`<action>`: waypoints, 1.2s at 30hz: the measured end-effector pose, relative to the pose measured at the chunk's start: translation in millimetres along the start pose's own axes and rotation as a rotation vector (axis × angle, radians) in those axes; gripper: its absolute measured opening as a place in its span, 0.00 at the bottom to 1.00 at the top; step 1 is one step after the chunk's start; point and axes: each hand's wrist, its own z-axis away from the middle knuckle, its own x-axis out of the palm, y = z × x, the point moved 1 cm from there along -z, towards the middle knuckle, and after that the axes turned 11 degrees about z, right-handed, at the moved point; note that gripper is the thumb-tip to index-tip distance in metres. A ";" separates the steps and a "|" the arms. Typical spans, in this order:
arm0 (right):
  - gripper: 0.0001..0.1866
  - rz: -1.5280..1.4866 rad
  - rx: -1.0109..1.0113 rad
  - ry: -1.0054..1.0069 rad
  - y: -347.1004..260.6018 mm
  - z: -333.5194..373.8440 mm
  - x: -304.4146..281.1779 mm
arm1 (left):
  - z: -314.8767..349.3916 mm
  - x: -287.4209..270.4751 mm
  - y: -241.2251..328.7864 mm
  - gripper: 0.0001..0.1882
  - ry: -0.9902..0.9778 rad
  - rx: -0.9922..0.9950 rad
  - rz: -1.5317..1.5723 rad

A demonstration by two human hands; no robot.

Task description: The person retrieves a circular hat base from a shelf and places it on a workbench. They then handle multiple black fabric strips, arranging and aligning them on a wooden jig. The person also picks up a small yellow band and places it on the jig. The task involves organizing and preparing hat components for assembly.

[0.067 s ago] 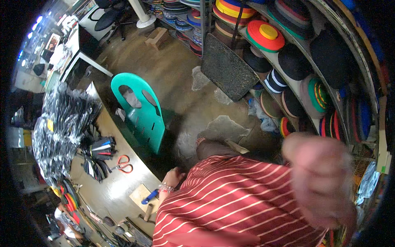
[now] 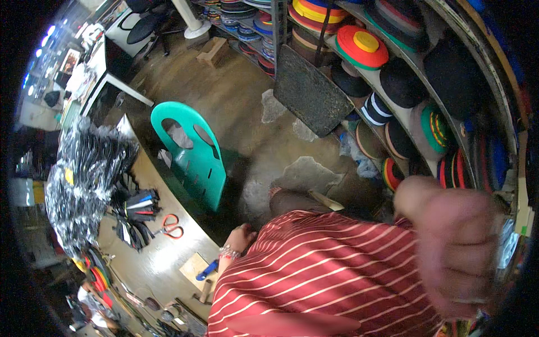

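Observation:
My left hand [image 2: 240, 238], with a beaded bracelet at the wrist, is at the table's edge beside my red striped shirt [image 2: 320, 269]. Its fingers are loosely apart, and nothing shows in them. Close by on the table lie a blue-handled tool [image 2: 208, 271], a pale board [image 2: 195, 266] and a wooden handle [image 2: 204, 292]. My right hand [image 2: 455, 247] is raised very near on the right, in front of the shelves. Motion smears its fingers, so whether it holds anything is unclear.
Orange-handled scissors [image 2: 172, 226], zippers or strips in a bundle [image 2: 137, 210] and a plastic-wrapped pile [image 2: 84, 174] lie on the table [image 2: 151, 264]. A green chair [image 2: 196, 163] stands against it. Shelves of coloured rolls [image 2: 362, 48] line the right; a dark board [image 2: 311, 92] leans there.
My right hand has shifted right and slightly down. My left hand has moved only a little, and the objects on the table stay where they were.

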 end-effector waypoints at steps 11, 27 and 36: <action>0.14 0.121 0.504 -0.103 -39.3 -41.8 -26.6 | -171.7 -79.8 103.4 0.21 -0.300 0.501 -0.468; 0.27 0.650 1.383 -1.130 252.7 290.9 -9.2 | -366.2 6.4 252.8 0.19 -0.671 0.740 -0.479; 0.32 0.618 1.283 -0.523 421.1 392.5 -5.4 | -491.8 174.2 404.5 0.12 -0.718 0.182 0.835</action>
